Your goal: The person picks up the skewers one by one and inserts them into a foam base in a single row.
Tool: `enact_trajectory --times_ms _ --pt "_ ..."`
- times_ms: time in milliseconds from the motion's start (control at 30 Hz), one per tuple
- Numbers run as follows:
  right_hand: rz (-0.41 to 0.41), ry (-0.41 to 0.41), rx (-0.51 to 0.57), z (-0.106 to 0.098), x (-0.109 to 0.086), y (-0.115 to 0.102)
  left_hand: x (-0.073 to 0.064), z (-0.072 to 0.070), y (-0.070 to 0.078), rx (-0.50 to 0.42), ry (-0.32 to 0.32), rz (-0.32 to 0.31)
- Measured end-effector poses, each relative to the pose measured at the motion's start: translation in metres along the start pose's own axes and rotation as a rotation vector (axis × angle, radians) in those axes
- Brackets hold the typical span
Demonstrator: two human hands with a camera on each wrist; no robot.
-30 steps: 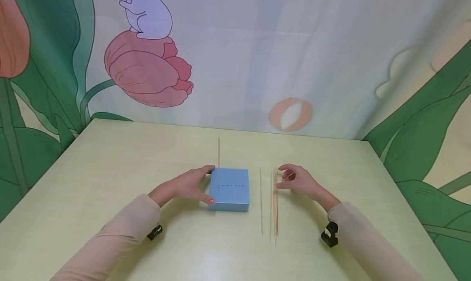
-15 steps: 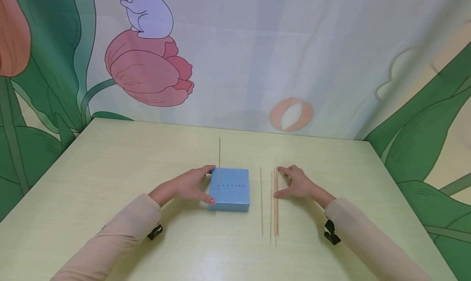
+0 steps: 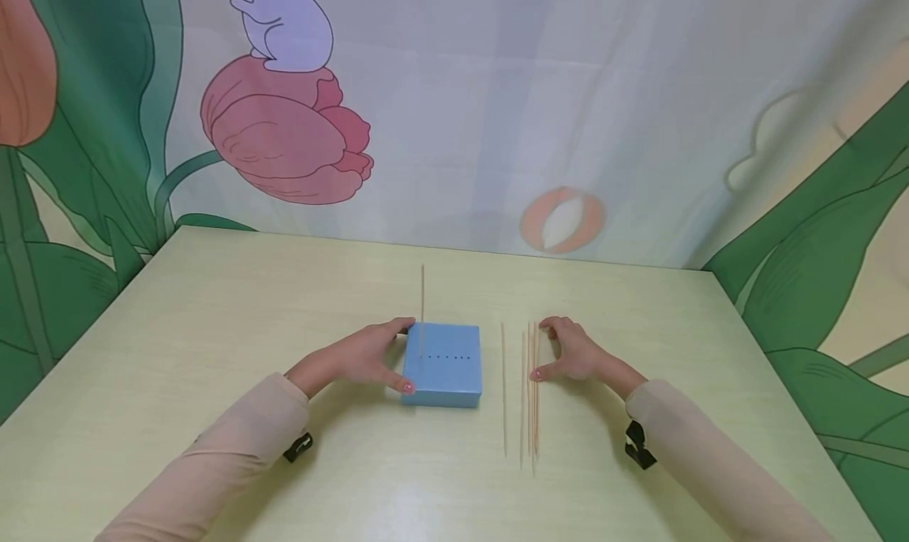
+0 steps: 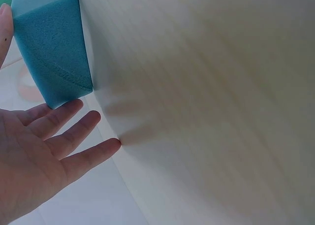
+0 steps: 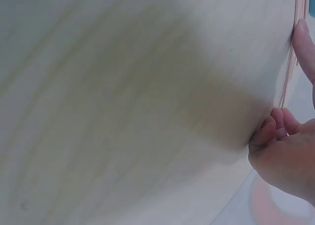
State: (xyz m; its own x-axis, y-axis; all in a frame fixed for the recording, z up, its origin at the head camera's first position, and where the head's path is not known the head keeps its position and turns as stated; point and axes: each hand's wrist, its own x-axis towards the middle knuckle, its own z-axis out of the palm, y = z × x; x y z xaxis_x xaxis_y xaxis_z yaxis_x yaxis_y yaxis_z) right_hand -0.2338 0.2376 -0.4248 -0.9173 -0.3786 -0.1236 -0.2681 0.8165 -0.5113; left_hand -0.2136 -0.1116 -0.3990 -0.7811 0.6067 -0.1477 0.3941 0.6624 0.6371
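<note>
A pale blue foam block (image 3: 443,380) lies on the table with a row of small dark holes across its top. One thin wooden skewer (image 3: 422,305) stands upright in the leftmost hole. My left hand (image 3: 362,356) holds the block's left side, thumb at the near corner and fingers at the far one; in the left wrist view some fingers extend past the block (image 4: 54,48). To the right, my right hand (image 3: 574,354) touches a loose group of skewers (image 3: 533,424), thumb and index finger spread apart along them. Its other fingers curl in the right wrist view.
A single skewer (image 3: 505,400) lies between the block and the group. The pale wooden table (image 3: 284,282) ends at a printed curtain (image 3: 440,132) behind it. Black wrist straps (image 3: 639,445) show under the sleeves.
My right hand's thumb has moved nearer along the skewers, widening its gap to the index finger. The grouped skewers have spread slightly. My left hand and the block stay put.
</note>
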Motion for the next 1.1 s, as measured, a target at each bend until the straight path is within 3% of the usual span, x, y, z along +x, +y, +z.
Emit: enact_trajectory --times_ms 233,500,633,900,1100 --pt "0.004 -0.003 0.060 -0.001 -0.001 0.002 0.000 0.000 -0.001 0.001 -0.002 0.008" --pt "-0.042 -0.002 0.220 -0.009 -0.008 0.006 0.002 0.000 -0.001 0.000 -0.005 0.005" --pt "-0.008 0.003 0.333 -0.013 -0.013 0.009 0.003 0.000 -0.001 0.004 -0.002 0.012" --pt "0.068 0.010 0.664 -0.017 -0.018 0.011 0.001 0.000 0.000 -0.005 0.002 -0.003" --pt "0.066 0.056 0.723 -0.021 -0.022 0.004 0.000 0.000 0.000 -0.007 0.002 -0.006"
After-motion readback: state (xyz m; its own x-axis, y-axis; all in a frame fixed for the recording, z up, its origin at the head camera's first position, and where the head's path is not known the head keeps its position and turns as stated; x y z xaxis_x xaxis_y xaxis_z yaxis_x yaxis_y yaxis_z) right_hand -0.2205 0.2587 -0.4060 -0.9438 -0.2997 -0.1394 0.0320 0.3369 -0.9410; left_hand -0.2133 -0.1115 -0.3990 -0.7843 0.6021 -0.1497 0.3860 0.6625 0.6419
